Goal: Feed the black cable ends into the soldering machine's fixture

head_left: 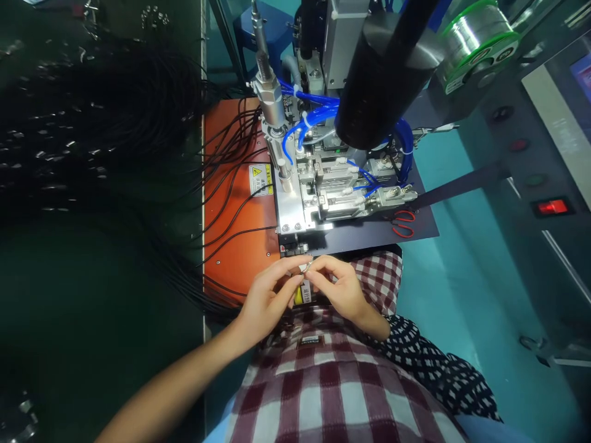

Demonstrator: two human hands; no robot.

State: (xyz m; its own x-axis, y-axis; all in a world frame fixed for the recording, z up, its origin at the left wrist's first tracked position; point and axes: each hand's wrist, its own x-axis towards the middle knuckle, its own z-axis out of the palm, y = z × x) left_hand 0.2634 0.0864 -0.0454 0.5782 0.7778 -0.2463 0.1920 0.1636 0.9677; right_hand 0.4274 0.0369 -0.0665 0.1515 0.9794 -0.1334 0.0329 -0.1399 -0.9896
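Note:
My left hand (pixel 272 292) and my right hand (pixel 339 286) meet in front of the checked apron (pixel 314 369), at the near edge of the machine. Between their fingertips is a small silvery piece (pixel 307 267), too small to name. The right thumb and forefinger pinch it. On its other side the left thumb and fingers are closed around the same spot, their grip partly hidden. Just beyond the fingers stands the bench machine (pixel 323 184), with metal slides, a vertical cylinder and blue air tubes.
Black cables (pixel 231 234) run across the orange plate (pixel 235 246) from a large dark bundle on the left. Red-handled cutters (pixel 403 224) lie on the dark base plate's right side. A black cylinder (pixel 369 86) hangs above the machine. A solder wire spool (pixel 478 37) stands at upper right.

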